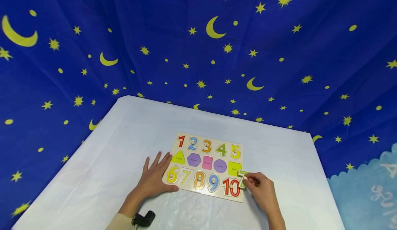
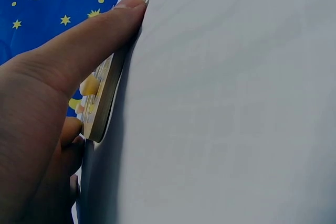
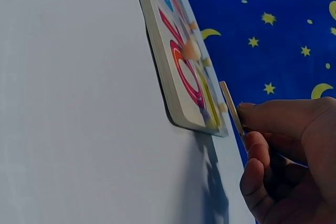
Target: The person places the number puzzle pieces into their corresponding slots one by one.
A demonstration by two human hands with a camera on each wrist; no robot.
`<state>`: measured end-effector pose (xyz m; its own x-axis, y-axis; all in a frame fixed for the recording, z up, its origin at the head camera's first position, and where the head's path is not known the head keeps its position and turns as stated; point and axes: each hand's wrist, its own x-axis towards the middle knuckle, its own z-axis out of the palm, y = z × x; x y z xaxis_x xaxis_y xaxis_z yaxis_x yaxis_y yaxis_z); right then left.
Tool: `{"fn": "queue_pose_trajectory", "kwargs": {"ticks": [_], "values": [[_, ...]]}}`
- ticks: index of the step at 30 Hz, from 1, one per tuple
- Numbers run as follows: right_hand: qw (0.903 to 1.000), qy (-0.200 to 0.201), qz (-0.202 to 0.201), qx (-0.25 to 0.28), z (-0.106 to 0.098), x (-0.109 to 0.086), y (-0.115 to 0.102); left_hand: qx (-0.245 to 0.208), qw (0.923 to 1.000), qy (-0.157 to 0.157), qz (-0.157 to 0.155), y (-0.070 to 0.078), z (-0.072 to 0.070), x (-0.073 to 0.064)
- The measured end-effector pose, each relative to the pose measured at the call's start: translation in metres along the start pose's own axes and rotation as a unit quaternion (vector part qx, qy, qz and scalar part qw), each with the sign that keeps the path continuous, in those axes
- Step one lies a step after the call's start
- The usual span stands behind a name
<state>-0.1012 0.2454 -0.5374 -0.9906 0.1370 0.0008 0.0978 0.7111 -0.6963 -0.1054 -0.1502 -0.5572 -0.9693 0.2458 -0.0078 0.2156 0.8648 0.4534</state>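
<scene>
A wooden number puzzle board (image 1: 227,157) lies on the table, bearing knobbed numbers above and below a middle row of coloured shapes. My left hand (image 1: 155,178) rests at its left end with fingers spread, the thumb (image 2: 100,27) touching the near edge in the left wrist view. Off the board's right end, my right hand (image 1: 262,190) pinches a green-and-white number 7 piece (image 1: 243,172) by its knob. In the right wrist view that piece (image 3: 231,109) appears edge-on beside the board's corner. The 7 recess (image 1: 186,177) shows yellow dots, between the 6 and the 8.
A white-covered table (image 1: 149,119) surrounds the board. Behind it hangs a blue cloth (image 1: 173,27) with yellow stars and moons. A black strap-like device (image 1: 145,219) is at my left wrist. Light blue scalloped material (image 1: 366,188) shows at the right.
</scene>
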Motion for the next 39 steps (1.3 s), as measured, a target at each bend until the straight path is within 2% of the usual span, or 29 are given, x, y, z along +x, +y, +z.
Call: {"fn": "queue_pose_trajectory", "kwargs": {"ticks": [9,24,39], "values": [[0.9996,-0.006,-0.021,0.018,0.007,0.0,-0.006,-0.003,1.0,0.004,0.0,-0.002,0.001,-0.001],[0.9994,-0.026,-0.013,0.021,0.013,-0.002,-0.015,-0.004,1.0,0.003,0.002,0.0,-0.002,-0.001],[0.9986,-0.027,-0.033,0.03,0.017,-0.003,-0.02,-0.009,1.0,0.0,0.002,0.001,-0.001,-0.001]]}}
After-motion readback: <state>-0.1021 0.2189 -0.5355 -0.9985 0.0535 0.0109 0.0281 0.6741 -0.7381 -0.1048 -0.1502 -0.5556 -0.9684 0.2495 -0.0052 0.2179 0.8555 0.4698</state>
